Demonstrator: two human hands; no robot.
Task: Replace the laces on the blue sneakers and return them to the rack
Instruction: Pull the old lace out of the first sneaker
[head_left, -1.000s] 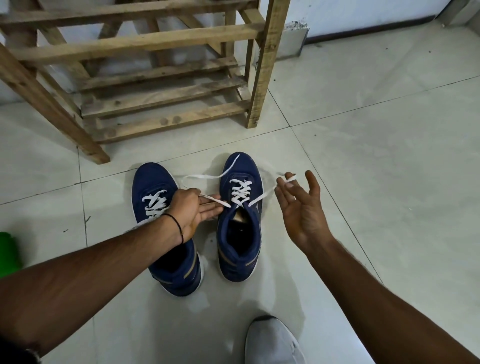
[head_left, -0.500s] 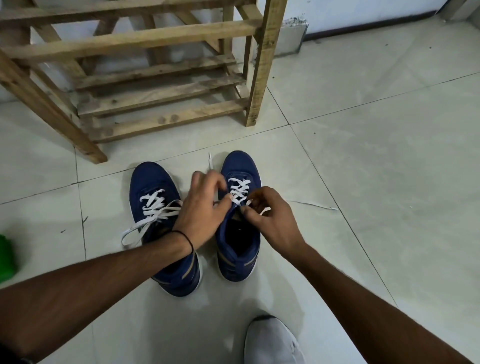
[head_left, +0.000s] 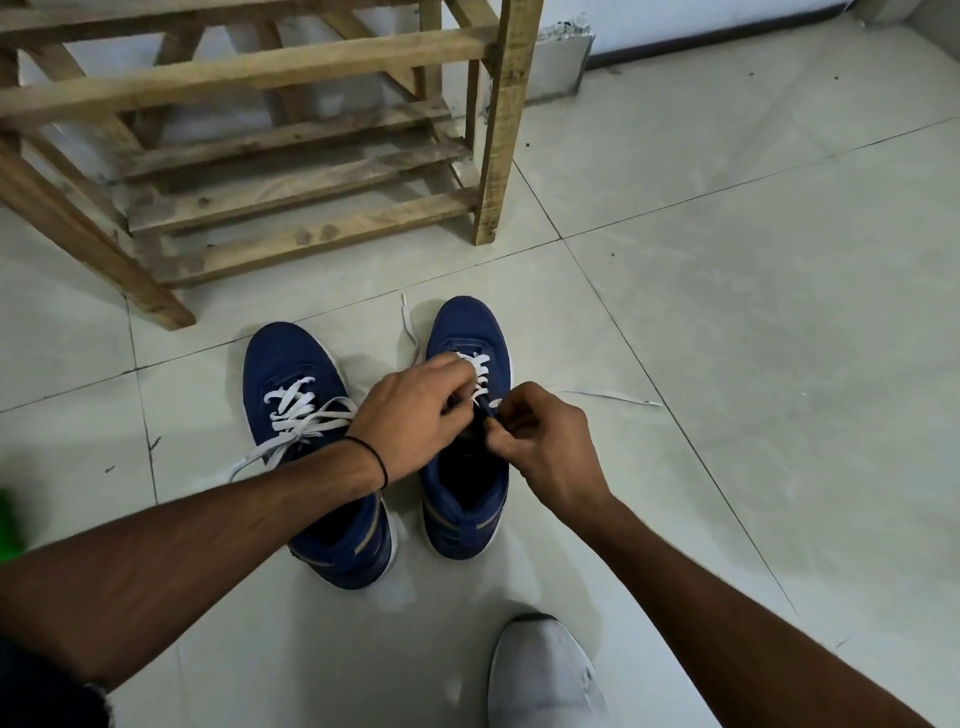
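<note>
One wide-angle camera, worn on the person's head, looks forward and steeply down at the tiled floor. Both forearms reach in from the bottom corners. The left hand and right hand meet near mid-frame, close under the lens, at the white lace of a blue sneaker. The wooden rack fills the upper left, farther off, cut by the top edge.

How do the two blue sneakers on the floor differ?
The left hand and right hand work at the lace of the right sneaker; neither grips the left sneaker. The left sneaker sits nearer the person than the right sneaker. Both are blue, white laces untied, toes toward the rack.
</note>
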